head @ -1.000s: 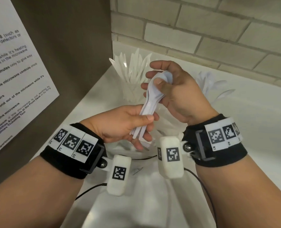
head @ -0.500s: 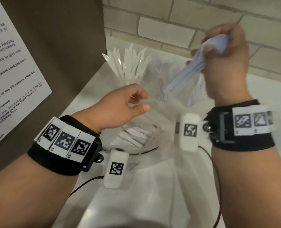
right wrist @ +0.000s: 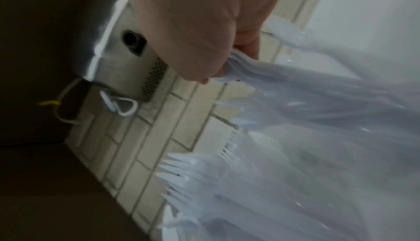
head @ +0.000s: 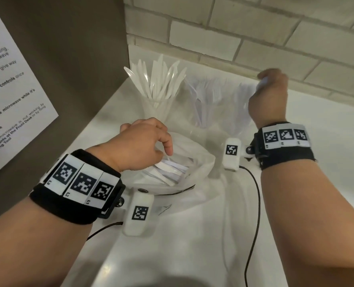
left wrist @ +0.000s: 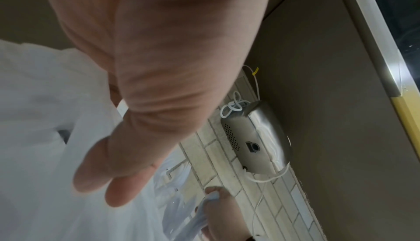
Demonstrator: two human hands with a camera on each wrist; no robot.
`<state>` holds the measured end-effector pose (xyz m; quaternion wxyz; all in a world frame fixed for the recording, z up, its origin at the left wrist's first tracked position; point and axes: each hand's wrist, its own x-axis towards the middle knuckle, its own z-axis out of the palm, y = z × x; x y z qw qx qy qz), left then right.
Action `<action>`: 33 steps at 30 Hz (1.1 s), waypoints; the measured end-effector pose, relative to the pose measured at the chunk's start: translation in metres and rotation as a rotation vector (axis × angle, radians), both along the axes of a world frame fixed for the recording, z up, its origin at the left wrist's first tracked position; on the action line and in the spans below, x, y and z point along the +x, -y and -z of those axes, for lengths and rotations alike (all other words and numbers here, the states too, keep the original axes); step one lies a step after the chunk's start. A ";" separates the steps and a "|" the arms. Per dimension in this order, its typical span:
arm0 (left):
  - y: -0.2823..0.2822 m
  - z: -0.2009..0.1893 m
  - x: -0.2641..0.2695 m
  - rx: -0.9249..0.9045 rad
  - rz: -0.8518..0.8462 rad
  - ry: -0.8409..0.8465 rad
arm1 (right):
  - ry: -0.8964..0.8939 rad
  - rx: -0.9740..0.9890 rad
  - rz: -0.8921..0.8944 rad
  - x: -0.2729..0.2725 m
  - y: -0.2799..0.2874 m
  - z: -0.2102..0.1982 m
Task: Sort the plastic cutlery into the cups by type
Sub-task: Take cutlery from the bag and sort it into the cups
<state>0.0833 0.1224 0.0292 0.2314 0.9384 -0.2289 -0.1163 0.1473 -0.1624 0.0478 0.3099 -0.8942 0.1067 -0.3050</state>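
Note:
Three clear cups stand at the back of the white counter (head: 192, 245). The left cup holds white knives (head: 159, 83), the middle cup holds forks (head: 207, 94), and the blurred right cup (head: 241, 112) sits under my right hand. My right hand (head: 263, 81) grips a bundle of white spoons (right wrist: 240, 63) by their bowls, handles pointing down into that right cup. My left hand (head: 163, 146) hovers with loosely curled fingers over the mouth of a clear plastic bag (head: 201, 160). It holds nothing. Loose white cutlery (head: 172, 167) lies inside the bag.
A brown panel with a printed notice (head: 10, 90) closes the left side. A brick wall (head: 254, 38) runs behind the cups. A black cable (head: 254, 193) trails across the counter. A metal box (left wrist: 254, 137) with a white cord hangs on the wall.
My left hand let go of the spoon bundle and dropped to the bag. My right hand carried the bundle up and right, then down over the right cup.

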 end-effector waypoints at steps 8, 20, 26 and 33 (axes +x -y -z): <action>-0.002 0.003 0.003 -0.018 -0.013 -0.028 | -0.287 -0.180 0.016 0.006 0.003 0.015; -0.024 0.003 -0.002 0.127 -0.110 -0.112 | -0.359 -0.290 -0.559 -0.079 -0.113 -0.019; -0.022 0.017 -0.005 0.207 -0.191 -0.161 | -0.903 -0.604 -0.638 -0.092 -0.145 0.028; -0.017 0.027 -0.013 0.245 -0.208 -0.218 | -1.061 -0.747 -0.557 -0.086 -0.153 0.039</action>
